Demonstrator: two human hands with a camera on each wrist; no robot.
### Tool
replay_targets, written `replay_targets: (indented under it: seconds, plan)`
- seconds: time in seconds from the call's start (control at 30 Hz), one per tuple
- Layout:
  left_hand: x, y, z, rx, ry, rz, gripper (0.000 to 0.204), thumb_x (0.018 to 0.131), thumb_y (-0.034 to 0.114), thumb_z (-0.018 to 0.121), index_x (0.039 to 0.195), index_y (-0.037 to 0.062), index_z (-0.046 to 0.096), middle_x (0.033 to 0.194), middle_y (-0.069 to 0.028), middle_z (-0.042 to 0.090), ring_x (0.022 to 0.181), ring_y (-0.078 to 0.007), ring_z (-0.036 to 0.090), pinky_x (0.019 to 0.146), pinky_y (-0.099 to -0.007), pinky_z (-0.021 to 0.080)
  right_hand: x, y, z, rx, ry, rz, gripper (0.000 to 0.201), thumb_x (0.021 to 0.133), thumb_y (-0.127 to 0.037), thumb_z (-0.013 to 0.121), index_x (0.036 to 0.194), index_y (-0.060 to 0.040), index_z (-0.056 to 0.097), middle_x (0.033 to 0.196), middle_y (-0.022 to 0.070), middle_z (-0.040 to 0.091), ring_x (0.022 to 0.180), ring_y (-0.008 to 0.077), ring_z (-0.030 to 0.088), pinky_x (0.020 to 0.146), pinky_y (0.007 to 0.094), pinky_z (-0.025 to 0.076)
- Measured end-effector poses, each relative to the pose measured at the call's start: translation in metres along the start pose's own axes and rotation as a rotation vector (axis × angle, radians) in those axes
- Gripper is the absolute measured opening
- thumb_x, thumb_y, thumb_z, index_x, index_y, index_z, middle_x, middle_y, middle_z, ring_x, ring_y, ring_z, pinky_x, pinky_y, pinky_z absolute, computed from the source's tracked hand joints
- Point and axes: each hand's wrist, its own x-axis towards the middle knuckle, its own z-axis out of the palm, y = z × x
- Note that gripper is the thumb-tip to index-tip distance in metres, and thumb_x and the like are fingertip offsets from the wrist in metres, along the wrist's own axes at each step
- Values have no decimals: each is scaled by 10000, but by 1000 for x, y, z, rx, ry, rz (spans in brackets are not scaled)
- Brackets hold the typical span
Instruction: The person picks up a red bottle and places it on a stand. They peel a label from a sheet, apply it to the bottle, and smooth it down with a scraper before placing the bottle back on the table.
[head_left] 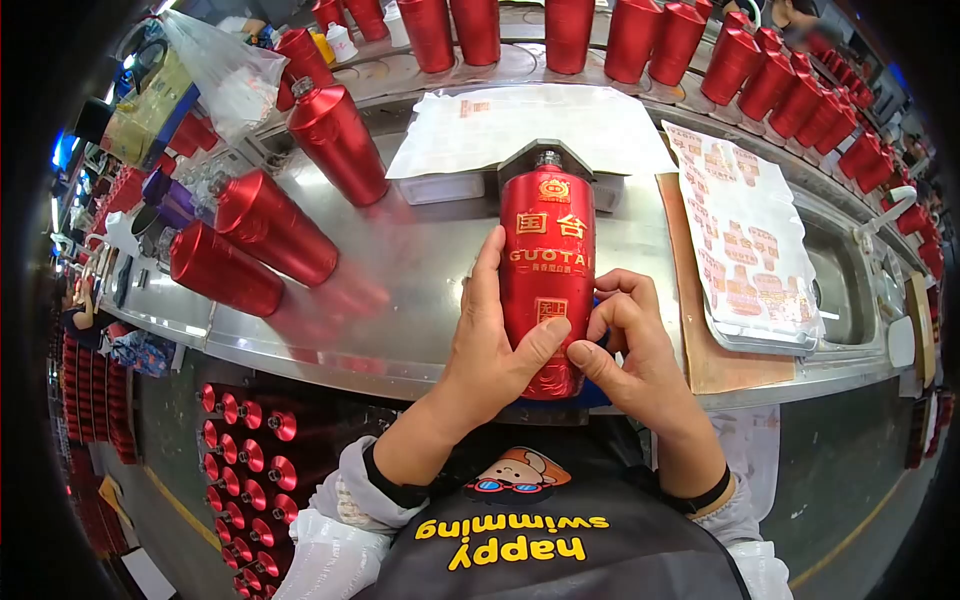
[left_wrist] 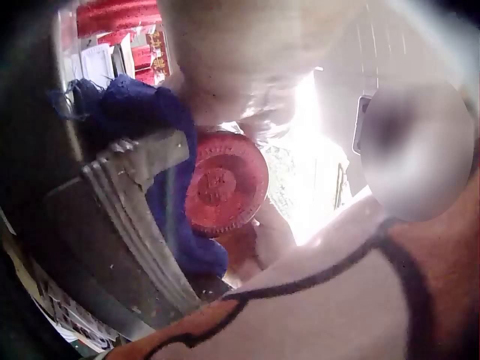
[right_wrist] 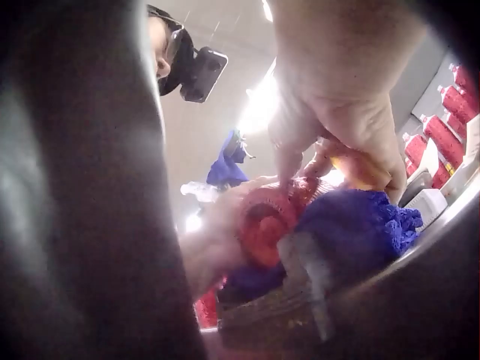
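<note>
A red bottle [head_left: 550, 230] with gold characters and lettering lies at the front middle of the steel bench, its dark neck pointing away from me. My left hand [head_left: 487, 340] grips its left side, with the thumb across the lower front. At the lower right edge, my right hand [head_left: 635, 350] has its fingers bent and its thumb on the bottle. Blue cloth [left_wrist: 176, 202] lies under the bottle's base [left_wrist: 227, 185], which faces the left wrist camera. A dark grey angular holder [head_left: 575, 160] stands around the neck end.
Three more red bottles [head_left: 338, 140] lie or lean on the left of the bench. A white sheet [head_left: 540, 125] covers the back, and a sheet of red-gold labels [head_left: 735, 220] lies right, beside a sink [head_left: 845, 280]. Red bottles line a conveyor [head_left: 510, 55] behind; several stand below left.
</note>
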Motion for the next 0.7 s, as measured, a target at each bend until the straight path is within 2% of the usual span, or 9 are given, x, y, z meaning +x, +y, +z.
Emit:
replay_targets:
  seconds: [0.03, 0.13, 0.43, 0.53, 0.63, 0.7]
  plan:
    - [0, 0, 0, 15, -5, 9, 887, 905, 318, 674, 1507, -41, 132, 1401, -246, 354, 1305, -322, 395, 1101, -415, 323, 0, 0, 0, 8, 2, 10, 290, 840, -243, 755, 876, -44, 548, 1178, 202, 428, 1196, 332, 434, 956, 396, 416]
    - [1, 4, -1, -206, -1, -60, 855, 926, 308, 648, 1504, -53, 132, 1415, -242, 344, 1310, -311, 388, 1108, -407, 311, 1, -1, 1, -6, 19, 16, 305, 834, -244, 759, 879, -43, 535, 1177, 205, 427, 1195, 335, 436, 955, 394, 418]
    - [0, 1, -3, -127, -22, -32, 818, 946, 297, 612, 1500, -66, 133, 1439, -236, 321, 1326, -288, 367, 1119, -397, 289, 2, 1, 1, -35, 21, 6, 329, 828, -254, 766, 884, -43, 520, 1180, 204, 427, 1181, 329, 449, 953, 389, 419]
    - [1, 3, -3, -144, -24, -24, 802, 952, 299, 608, 1495, -66, 143, 1437, -240, 329, 1323, -289, 374, 1119, -398, 291, 2, 0, 0, -30, 14, 1, 329, 835, -261, 762, 884, -41, 521, 1176, 204, 429, 1179, 325, 447, 949, 386, 419]
    - [8, 3, -3, -314, 5, -51, 787, 957, 296, 610, 1489, -65, 156, 1429, -240, 343, 1322, -289, 383, 1118, -396, 295, 3, 2, 1, -6, 25, 22, 320, 847, -261, 751, 882, -38, 524, 1172, 203, 432, 1177, 324, 445, 944, 383, 419]
    - [11, 2, 0, -253, 23, -63, 774, 961, 299, 606, 1485, -65, 167, 1425, -240, 352, 1321, -289, 387, 1117, -394, 298, 3, 2, 3, -4, 33, 31, 312, 857, -260, 741, 882, -36, 525, 1170, 202, 434, 1177, 323, 444, 940, 381, 420]
